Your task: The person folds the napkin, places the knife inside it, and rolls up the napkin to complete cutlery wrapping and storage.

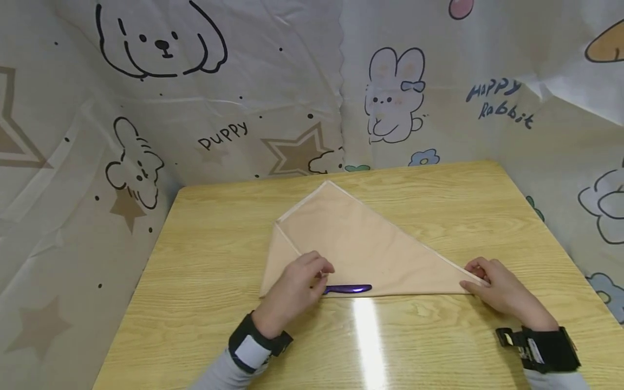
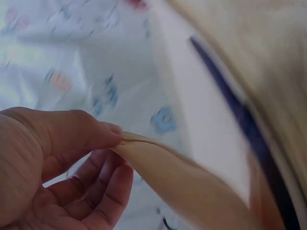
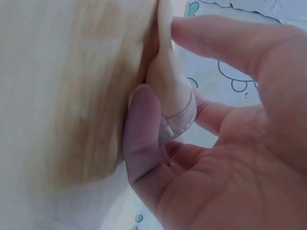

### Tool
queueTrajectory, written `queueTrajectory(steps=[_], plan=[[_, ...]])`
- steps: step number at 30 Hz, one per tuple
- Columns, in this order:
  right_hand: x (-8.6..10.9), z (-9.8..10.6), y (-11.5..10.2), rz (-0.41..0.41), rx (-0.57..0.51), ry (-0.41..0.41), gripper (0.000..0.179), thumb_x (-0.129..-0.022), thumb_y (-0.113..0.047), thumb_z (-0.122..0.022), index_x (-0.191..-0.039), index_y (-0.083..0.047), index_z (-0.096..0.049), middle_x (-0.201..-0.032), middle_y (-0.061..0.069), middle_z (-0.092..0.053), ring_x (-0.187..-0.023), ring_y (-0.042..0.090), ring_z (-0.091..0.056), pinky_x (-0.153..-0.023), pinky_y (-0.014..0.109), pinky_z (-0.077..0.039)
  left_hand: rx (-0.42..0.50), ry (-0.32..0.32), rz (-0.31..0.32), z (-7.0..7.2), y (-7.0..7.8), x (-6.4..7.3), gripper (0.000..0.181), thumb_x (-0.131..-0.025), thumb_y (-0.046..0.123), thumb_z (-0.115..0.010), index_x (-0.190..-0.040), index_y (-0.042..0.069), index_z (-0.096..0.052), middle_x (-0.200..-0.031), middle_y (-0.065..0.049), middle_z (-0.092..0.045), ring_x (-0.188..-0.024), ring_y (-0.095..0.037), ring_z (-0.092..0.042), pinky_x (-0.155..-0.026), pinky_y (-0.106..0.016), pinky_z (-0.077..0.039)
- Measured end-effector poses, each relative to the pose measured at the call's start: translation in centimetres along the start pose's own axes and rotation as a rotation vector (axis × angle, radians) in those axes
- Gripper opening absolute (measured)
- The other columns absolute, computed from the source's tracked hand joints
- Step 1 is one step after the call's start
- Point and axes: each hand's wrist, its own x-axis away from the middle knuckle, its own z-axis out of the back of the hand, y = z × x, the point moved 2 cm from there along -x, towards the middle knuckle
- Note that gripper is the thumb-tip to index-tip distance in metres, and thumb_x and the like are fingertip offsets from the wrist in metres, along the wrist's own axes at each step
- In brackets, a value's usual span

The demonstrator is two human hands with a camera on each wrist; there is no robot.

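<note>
Your left sleeve (image 1: pixel 216 375) is light grey and plain, and your right sleeve (image 1: pixel 556 380) matches it. Round the left wrist you wear a broad black strap (image 1: pixel 247 326) bearing a white, four-sided patch (image 1: pixel 252 352), with a dark tab (image 1: pixel 283 343) jutting out on its right side. Your right strap (image 1: pixel 559 346) is black too, wide and blocky, with a narrow pale strip (image 1: pixel 535 351) toward its left edge and a black looped buckle (image 1: pixel 501 337) sticking out left. On the far side of the straps, your left hand (image 1: pixel 298 284) and right hand (image 1: pixel 504 288) are bare.
</note>
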Motion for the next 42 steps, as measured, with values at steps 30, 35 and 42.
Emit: queueTrajectory(steps=[30, 35, 42], plan=[[0.0, -0.2, 0.1, 0.011, -0.034, 0.003, 0.021, -0.086, -0.02, -0.072, -0.09, -0.001, -0.063, -0.082, 0.009, -0.045, -0.069, 0.018, -0.039, -0.061, 0.03, -0.033, -0.166, -0.256, -0.138, -9.7, 3.8, -2.7, 0.009, -0.088, 0.01, -0.067, -0.096, 0.01, -0.07, -0.085, 0.002, -0.06, -0.073, -0.008, -0.052, -0.062, -0.016, -0.047], [0.1, -0.1, -0.3, 0.029, -0.057, -0.022, 0.018, -0.094, -0.022, -0.063, -0.092, -0.005, -0.056, -0.072, 0.004, -0.045, -0.058, 0.015, -0.037, -0.055, 0.026, -0.031, 0.056, -0.303, -0.071, -7.5, 2.7, -2.8, 0.019, -0.09, 0.014, -0.066, -0.107, 0.009, -0.07, -0.098, 0.0, -0.062, -0.081, -0.004, -0.056, -0.067, -0.012, -0.049], [0.4, 1.5, -2.2, 0.102, -0.175, 0.071, 0.027, -0.097, -0.02, -0.058, -0.115, -0.004, -0.046, -0.078, 0.008, -0.053, -0.055, 0.014, -0.051, -0.048, 0.025, -0.045, 0.154, -0.104, 0.122, 0.9, -3.6, -2.6, 0.02, -0.092, 0.015, -0.061, -0.107, 0.005, -0.07, -0.098, -0.002, -0.066, -0.079, -0.009, -0.059, -0.068, -0.029, -0.056]])
